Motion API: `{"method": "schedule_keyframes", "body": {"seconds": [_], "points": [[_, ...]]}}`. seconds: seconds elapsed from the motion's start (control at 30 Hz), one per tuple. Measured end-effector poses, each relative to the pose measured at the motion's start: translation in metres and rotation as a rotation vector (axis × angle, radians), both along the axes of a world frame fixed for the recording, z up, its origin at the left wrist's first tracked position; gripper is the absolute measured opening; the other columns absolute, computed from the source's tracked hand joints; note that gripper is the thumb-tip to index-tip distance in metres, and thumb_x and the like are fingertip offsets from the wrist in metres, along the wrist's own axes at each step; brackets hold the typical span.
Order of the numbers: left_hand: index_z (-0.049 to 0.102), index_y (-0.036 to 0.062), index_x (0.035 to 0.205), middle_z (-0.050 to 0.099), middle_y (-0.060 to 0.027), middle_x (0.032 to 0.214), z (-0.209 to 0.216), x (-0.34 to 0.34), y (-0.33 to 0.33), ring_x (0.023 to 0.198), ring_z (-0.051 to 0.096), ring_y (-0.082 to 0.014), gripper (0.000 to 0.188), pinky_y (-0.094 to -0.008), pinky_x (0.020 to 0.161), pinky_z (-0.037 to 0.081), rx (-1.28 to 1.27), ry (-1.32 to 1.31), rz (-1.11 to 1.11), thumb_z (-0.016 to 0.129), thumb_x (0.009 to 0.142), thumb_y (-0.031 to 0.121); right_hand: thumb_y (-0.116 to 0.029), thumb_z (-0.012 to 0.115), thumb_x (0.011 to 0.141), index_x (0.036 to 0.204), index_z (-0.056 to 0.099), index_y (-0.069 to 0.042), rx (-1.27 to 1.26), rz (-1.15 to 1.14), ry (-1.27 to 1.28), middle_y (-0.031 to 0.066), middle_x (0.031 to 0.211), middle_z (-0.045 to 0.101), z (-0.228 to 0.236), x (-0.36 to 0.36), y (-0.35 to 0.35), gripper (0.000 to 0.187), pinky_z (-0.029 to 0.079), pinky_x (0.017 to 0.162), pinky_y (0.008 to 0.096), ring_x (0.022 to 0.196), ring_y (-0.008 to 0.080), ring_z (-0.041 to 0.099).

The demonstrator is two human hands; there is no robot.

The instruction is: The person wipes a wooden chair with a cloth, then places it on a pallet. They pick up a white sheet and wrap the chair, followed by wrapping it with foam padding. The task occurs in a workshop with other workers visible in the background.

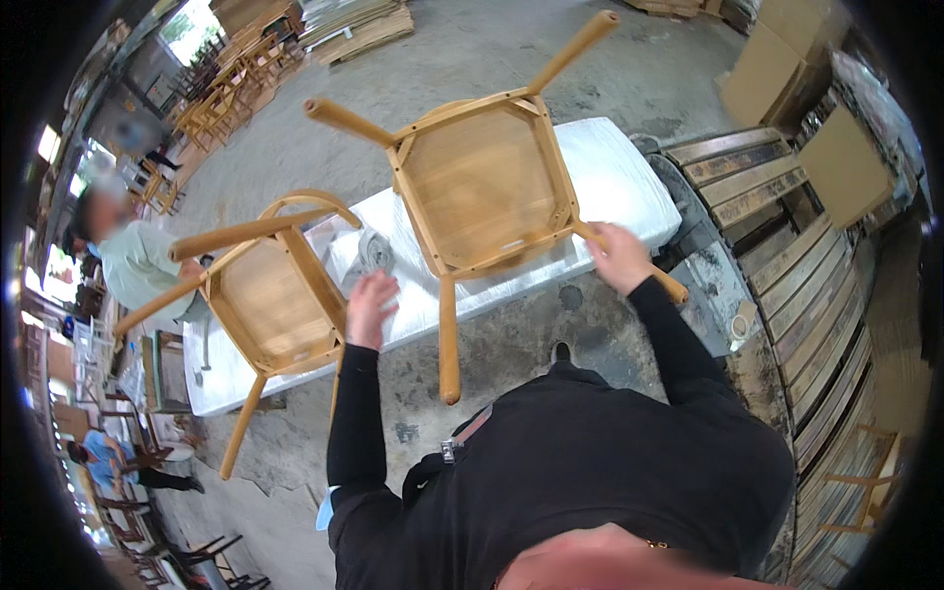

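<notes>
An upside-down wooden chair [482, 182] lies on a long, white-wrapped table [615, 167], its underside and legs pointing up. My right hand [619, 261] is closed around its near right leg. Fingers apart and holding nothing, my left hand [371, 307] hovers over the table's near edge, between this chair and a second upturned wooden chair [275, 300] on the left. Just beyond the left hand, a crumpled grey cloth [374, 251] rests on the white cover.
Stacked wooden slats [796, 256] and cardboard boxes [772, 64] stand to the right. At the left end of the table is a person in a pale shirt [143, 261]; another in blue [103, 457] works farther off. More chairs [231, 93] stand at the back.
</notes>
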State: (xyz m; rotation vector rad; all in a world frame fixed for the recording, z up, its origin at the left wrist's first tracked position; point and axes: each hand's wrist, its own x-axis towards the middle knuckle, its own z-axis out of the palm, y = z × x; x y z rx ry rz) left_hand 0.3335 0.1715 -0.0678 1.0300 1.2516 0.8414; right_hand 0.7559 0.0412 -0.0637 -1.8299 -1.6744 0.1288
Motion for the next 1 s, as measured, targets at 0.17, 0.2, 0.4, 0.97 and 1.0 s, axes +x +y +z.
{"method": "schedule_keyframes", "body": {"seconds": [0.17,0.2,0.4,0.97,1.0], "points": [[0.052,0.0048,0.127,0.063,-0.0150,0.121,0.057,0.053,0.056,0.112,0.063,-0.0272,0.041,-0.0425,0.087,0.053,0.099,-0.163,-0.218,0.053,0.099,0.034,-0.040,0.063,0.088,0.130,0.054,-0.001,-0.455,-0.181,-0.125,0.0222,0.109,0.066,0.020,0.073,-0.050,0.058,0.050,0.088,0.0455,0.102,0.0360,0.063],[0.051,0.0045,0.127,0.063,-0.0154,0.121,0.062,0.066,0.064,0.112,0.063,-0.0280,0.041,-0.0431,0.088,0.053,0.049,-0.185,-0.186,0.053,0.098,0.034,-0.043,0.062,0.088,0.134,0.051,-0.001,-0.630,-0.188,-0.095,0.0234,0.110,0.066,0.018,0.081,-0.054,0.063,0.050,0.088,0.0461,0.103,0.0351,0.064],[0.055,0.0042,0.121,0.067,-0.0120,0.112,0.060,0.135,0.118,0.100,0.067,-0.0224,0.035,-0.0383,0.080,0.055,0.120,0.168,0.094,0.056,0.097,0.029,-0.031,0.060,0.092,0.149,0.030,-0.002,-0.836,0.033,0.515,0.0235,0.101,0.065,0.001,0.104,-0.059,0.070,0.057,0.055,0.0355,0.064,0.0234,0.067],[0.065,0.0076,0.101,0.070,-0.0088,0.079,0.046,0.280,0.470,0.070,0.069,-0.0206,0.036,-0.0376,0.058,0.053,0.225,1.024,-0.389,0.062,0.085,0.040,-0.017,0.063,0.090,0.152,0.026,-0.005,-0.785,-0.061,0.716,0.0200,0.103,0.066,-0.028,0.120,-0.060,0.074,0.054,0.072,0.0348,0.086,0.0243,0.069],[0.067,0.0045,0.090,0.069,-0.0116,0.074,0.029,0.280,0.484,0.067,0.069,-0.0219,0.038,-0.0390,0.055,0.053,0.183,1.057,-0.457,0.062,0.083,0.042,-0.019,0.066,0.089,0.151,0.029,-0.004,-0.815,-0.102,0.706,0.0205,0.105,0.066,-0.028,0.119,-0.060,0.074,0.054,0.075,0.0352,0.089,0.0258,0.069]]}}
